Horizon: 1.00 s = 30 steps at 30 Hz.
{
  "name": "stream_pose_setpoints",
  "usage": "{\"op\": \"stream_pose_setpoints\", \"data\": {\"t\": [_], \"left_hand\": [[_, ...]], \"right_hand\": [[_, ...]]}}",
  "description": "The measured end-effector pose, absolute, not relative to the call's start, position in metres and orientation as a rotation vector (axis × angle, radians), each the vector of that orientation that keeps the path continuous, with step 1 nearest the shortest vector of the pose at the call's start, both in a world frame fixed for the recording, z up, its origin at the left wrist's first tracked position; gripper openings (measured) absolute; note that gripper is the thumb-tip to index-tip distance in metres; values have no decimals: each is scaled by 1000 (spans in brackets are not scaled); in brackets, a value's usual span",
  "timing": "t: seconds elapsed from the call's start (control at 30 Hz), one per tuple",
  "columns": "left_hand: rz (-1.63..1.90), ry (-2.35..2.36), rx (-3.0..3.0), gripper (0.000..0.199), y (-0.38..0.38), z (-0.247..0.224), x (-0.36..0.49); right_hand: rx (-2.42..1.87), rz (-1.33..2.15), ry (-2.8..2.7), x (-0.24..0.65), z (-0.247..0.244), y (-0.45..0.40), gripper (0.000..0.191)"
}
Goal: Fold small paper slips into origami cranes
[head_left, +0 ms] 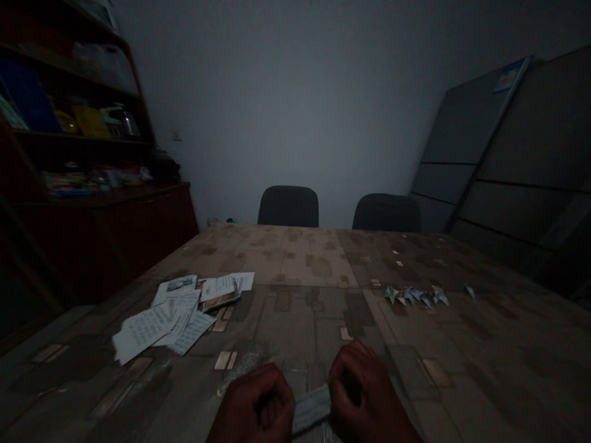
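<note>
Low in the picture, my left hand (258, 403) and my right hand (362, 387) are both closed on a small folded strip of paper (311, 409). The left fingers pinch its left end and the right fingers its right end. Faint print or writing shows on the strip's pale face, which is held just above the table. To the left lies a loose pile of printed paper sheets (148, 329), some overlapping. A row of small folded paper pieces (415, 296) stands off to the right, with one more folded piece (470, 291) apart from them.
A patterned cloth covers the table (295, 320). Two dark chairs (289, 206) stand at its far side, before a plain wall. A wooden shelf cabinet (106, 203) with assorted goods is on the left. Tall panels (462, 135) lean at the right. The room is dim.
</note>
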State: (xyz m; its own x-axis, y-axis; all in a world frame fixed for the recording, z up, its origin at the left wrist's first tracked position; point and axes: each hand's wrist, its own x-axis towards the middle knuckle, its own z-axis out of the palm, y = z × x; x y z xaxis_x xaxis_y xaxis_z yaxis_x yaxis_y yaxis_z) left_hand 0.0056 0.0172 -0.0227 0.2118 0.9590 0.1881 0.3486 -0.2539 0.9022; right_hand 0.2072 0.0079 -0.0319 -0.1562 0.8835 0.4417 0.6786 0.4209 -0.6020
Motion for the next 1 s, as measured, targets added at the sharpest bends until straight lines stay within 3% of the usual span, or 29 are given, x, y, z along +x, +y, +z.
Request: {"op": "stream_pose_setpoints", "data": {"t": [0.13, 0.3, 0.67, 1.0], "left_hand": [[977, 1108, 1058, 29, 28, -32, 7], [868, 916, 813, 50, 30, -43, 8], [791, 836, 785, 49, 26, -40, 8], [733, 726, 636, 41, 28, -53, 8]], "right_hand": [[-1428, 812, -1600, 209, -29, 12, 11], [-1088, 1282, -1457, 198, -35, 6, 27], [-1018, 1386, -1274, 193, -41, 4, 43], [-936, 1433, -1264, 193, -35, 3, 38]]}}
